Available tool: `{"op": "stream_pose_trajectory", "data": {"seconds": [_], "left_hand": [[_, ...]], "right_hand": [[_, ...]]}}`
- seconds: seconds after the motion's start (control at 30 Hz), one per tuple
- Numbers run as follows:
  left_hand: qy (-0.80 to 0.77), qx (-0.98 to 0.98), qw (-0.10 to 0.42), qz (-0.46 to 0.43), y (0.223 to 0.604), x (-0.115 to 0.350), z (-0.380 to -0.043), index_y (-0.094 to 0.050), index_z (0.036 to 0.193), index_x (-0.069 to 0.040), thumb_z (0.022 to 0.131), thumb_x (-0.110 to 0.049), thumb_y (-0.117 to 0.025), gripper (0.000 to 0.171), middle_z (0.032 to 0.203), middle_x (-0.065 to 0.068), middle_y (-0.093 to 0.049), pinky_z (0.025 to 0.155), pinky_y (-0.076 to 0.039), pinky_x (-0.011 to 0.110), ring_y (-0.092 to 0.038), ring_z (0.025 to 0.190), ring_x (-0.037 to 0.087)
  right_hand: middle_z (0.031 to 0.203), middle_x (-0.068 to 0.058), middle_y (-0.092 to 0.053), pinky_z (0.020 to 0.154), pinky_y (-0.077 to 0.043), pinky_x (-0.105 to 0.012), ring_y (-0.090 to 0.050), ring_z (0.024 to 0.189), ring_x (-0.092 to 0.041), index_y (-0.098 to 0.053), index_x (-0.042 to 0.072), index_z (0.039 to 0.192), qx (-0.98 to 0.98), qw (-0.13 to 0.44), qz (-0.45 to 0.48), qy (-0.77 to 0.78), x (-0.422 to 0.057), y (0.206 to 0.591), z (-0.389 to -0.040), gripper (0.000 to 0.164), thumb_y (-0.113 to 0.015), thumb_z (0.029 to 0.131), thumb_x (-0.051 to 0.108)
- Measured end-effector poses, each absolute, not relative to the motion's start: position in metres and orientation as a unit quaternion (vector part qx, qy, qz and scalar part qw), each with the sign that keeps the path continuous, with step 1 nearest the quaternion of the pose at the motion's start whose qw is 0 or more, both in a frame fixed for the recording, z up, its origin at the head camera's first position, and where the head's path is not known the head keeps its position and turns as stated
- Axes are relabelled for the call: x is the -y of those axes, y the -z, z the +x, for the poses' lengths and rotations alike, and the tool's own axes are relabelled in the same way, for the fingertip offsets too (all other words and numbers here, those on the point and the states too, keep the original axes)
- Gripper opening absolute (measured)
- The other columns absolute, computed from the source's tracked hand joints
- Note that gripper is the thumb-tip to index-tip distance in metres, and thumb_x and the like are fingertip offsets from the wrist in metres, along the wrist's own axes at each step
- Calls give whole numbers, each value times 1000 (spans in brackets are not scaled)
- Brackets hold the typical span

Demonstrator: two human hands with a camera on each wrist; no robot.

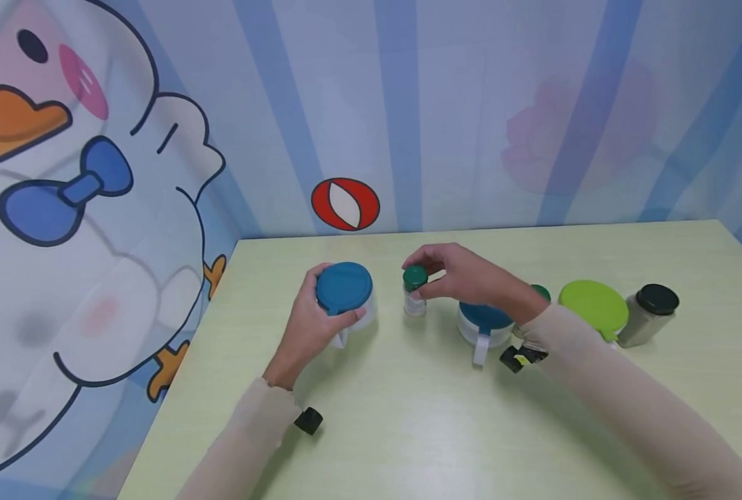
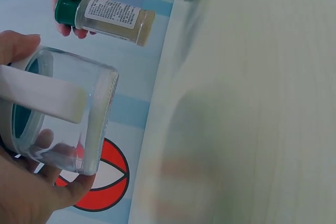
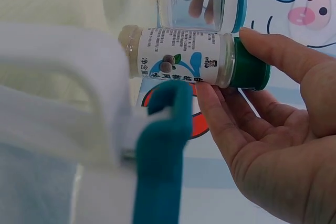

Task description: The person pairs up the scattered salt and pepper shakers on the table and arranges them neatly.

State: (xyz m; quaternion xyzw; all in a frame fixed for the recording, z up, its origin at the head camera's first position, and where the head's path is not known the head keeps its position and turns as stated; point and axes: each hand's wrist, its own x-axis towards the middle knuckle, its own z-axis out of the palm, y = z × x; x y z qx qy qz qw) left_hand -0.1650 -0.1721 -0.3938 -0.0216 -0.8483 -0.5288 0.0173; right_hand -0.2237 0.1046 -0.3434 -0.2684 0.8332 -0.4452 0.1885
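Note:
My left hand (image 1: 302, 333) grips a clear glass jar (image 2: 97, 124) with a blue lid (image 1: 344, 286) and a white handle, which points toward me. To its right, my right hand (image 1: 467, 274) pinches a small seasoning shaker (image 1: 415, 304) by its green cap (image 1: 415, 276), thumb on one side and fingers on the other. In the right wrist view the shaker (image 3: 173, 56) shows a printed white label and pale powder inside. The jar and shaker stand side by side, with a narrow gap between them in the head view.
Under my right forearm sits a second blue-lidded jar (image 1: 485, 330) with a white handle. Another green cap (image 1: 540, 292) shows partly behind the sleeve. Farther right are a lime-green-lidded jar (image 1: 594, 305) and a black-capped shaker (image 1: 649, 316). A patterned wall cloth (image 1: 452, 139) borders the table (image 1: 396, 417).

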Motion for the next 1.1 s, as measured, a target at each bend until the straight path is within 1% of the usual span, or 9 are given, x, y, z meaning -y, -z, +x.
{"op": "stream_pose_trajectory", "data": {"seconds": [0.17, 0.37, 0.67, 0.9, 1.1], "left_hand": [[524, 851, 12, -21, 399, 166, -162, -30, 154, -17, 82, -27, -85, 91, 155, 9, -39, 105, -47, 58, -35, 143, 36], [519, 854, 8, -39, 402, 158, -160, -30, 155, -14, 83, -26, -85, 92, 155, 10, -39, 103, -49, 58, -36, 143, 37], [528, 847, -4, -61, 409, 147, -163, -32, 153, -14, 82, -25, -86, 90, 153, 9, -42, 105, -48, 57, -38, 142, 35], [530, 845, -13, -68, 414, 140, -165, -34, 151, -17, 81, -24, -86, 88, 151, 8, -43, 105, -48, 57, -39, 141, 35], [529, 845, -27, -68, 418, 135, -165, -32, 152, -16, 81, -25, -87, 90, 151, 8, -43, 104, -49, 57, -39, 140, 36]], "right_hand": [[123, -6, -67, 98, -55, -42, -62, 117, -26, -61, 9, 132, -837, 187, -271, 437, -107, 349, -222, 44, -76, 91, 12], [124, -8, -66, 100, -54, -44, -62, 118, -28, -61, 7, 132, -839, 182, -277, 432, -111, 352, -220, 43, -75, 92, 11], [127, -11, -65, 100, -54, -43, -61, 118, -29, -59, 6, 136, -843, 188, -278, 421, -113, 355, -217, 45, -74, 93, 10], [126, -12, -66, 97, -56, -41, -62, 118, -29, -60, 5, 133, -834, 198, -280, 432, -116, 358, -216, 44, -74, 91, 6], [126, -12, -65, 99, -55, -42, -62, 118, -30, -60, 4, 131, -819, 211, -288, 450, -119, 365, -218, 42, -74, 91, 3]]}}
